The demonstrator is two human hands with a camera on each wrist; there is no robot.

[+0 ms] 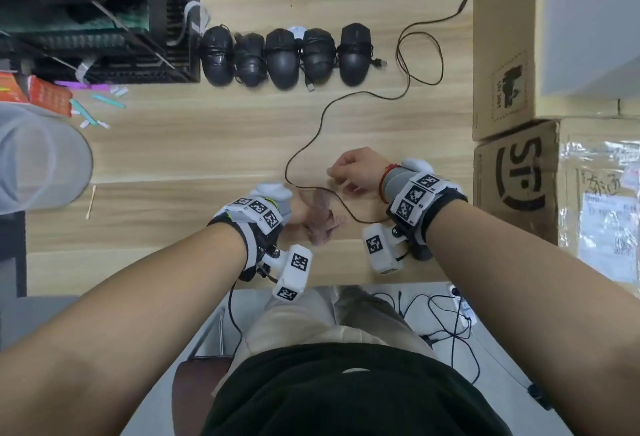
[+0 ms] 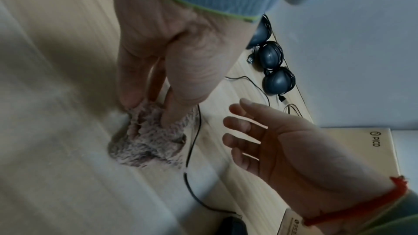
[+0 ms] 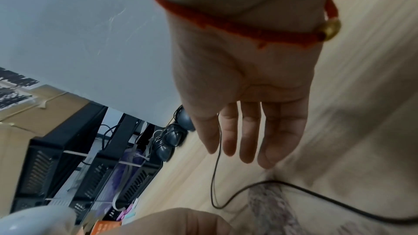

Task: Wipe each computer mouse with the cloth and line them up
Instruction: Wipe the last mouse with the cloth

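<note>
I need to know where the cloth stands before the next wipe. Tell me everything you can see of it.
The cloth is a small fluffy rag, pinkish-grey with darker flecks, bunched into a crumpled lump rather than spread flat. It lies on the wooden desk near the front edge. The left hand pinches its upper end, thumb and fingers pressing into the pile. A loose black cable runs along its right side, touching or almost touching. The right hand hovers open beside it, apart from it.
</note>
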